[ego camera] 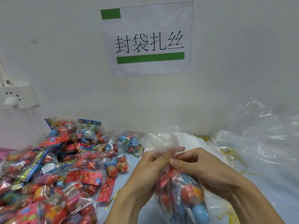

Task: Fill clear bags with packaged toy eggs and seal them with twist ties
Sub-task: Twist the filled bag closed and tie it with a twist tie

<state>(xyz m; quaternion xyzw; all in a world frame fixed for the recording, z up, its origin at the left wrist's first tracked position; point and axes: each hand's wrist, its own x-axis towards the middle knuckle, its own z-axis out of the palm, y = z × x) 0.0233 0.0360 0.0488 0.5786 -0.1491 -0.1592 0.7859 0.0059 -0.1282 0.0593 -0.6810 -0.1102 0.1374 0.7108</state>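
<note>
Both hands clench the gathered, crinkled neck of one clear bag (181, 189) near the table's front edge: the left hand (150, 165) in a pinching grip, the right hand (194, 164) curled around the film. Its glossy plastic holds smooth red and blue toy eggs. Packaged eggs (48, 172), too many to count, crowd the table's left side, one gold twist tie (112, 198) beside them.

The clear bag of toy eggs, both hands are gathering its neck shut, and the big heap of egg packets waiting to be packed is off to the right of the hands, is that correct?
Not quite. In the head view both the left hand and right hand do pinch the neck of the clear bag, but the heap of egg packets lies to the left of the hands, not the right.
</note>
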